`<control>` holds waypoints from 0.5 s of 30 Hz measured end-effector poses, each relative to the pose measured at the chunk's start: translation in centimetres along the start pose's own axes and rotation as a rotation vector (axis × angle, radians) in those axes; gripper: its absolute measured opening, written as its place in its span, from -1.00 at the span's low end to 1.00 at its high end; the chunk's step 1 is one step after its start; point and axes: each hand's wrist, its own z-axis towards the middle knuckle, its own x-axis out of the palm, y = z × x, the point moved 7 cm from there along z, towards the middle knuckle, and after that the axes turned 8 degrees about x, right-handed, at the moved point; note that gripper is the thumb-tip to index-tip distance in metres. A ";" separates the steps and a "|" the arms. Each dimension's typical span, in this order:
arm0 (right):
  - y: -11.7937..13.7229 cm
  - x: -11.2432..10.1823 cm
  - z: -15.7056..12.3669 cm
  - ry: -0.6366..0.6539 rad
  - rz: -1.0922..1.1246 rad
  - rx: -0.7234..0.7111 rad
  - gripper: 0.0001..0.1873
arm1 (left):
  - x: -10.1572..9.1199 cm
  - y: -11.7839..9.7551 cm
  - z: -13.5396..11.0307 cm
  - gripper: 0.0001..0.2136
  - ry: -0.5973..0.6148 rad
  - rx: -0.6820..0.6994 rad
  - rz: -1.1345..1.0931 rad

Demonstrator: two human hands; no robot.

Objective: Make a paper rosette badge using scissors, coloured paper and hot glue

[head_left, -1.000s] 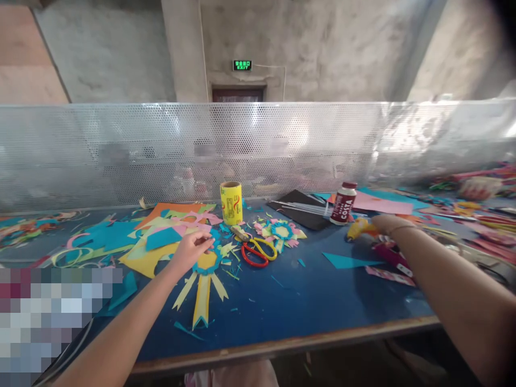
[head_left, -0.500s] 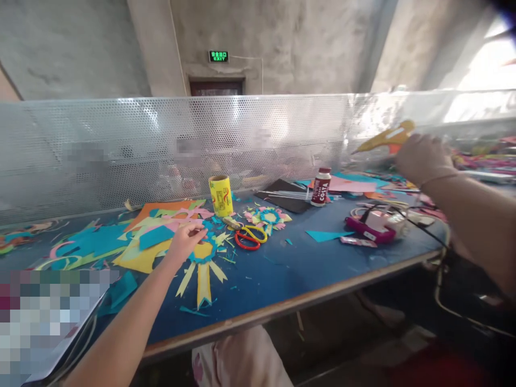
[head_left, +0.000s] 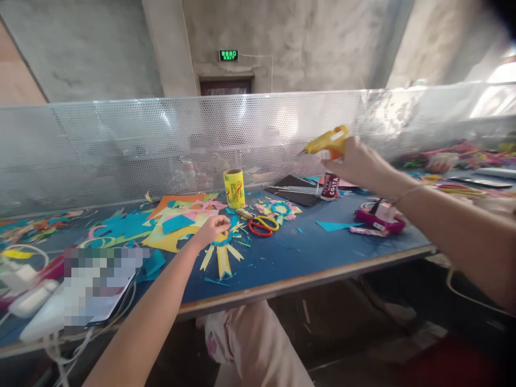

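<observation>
One glue gun [head_left: 325, 141] in right hand [head_left: 355, 161]; nozzle points left.

Thin bangle [head_left: 404, 192], seemingly pink trousers [head_left: 250, 344]

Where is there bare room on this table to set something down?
Bare blue tabletop lies along the front edge, between the paper rosette and the pink box, in front of the scissors. Left of the rosette, paper scraps crowd it.

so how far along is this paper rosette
Done: the rosette is cut and laid out with its tails; a second rosette lies beside the scissors. In hand: left hand rests on it, right hand holds the glue gun above the table. Left, likely: gluing.
</observation>
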 end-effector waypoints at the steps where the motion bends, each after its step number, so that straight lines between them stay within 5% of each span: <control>1: 1.4 0.7 -1.0 0.022 0.022 -0.023 -0.44 | 0.0 0.1 0.0 -0.78 0.004 -0.009 -0.003; 6: 6.6 2.7 -3.8 -0.011 0.129 -0.214 -0.54 | 0.0 0.2 0.0 -0.82 0.013 -0.044 -0.035; 15: 11.8 2.6 -6.5 -0.134 0.266 -0.376 -0.62 | 0.2 0.8 0.5 -0.79 0.045 -0.004 0.010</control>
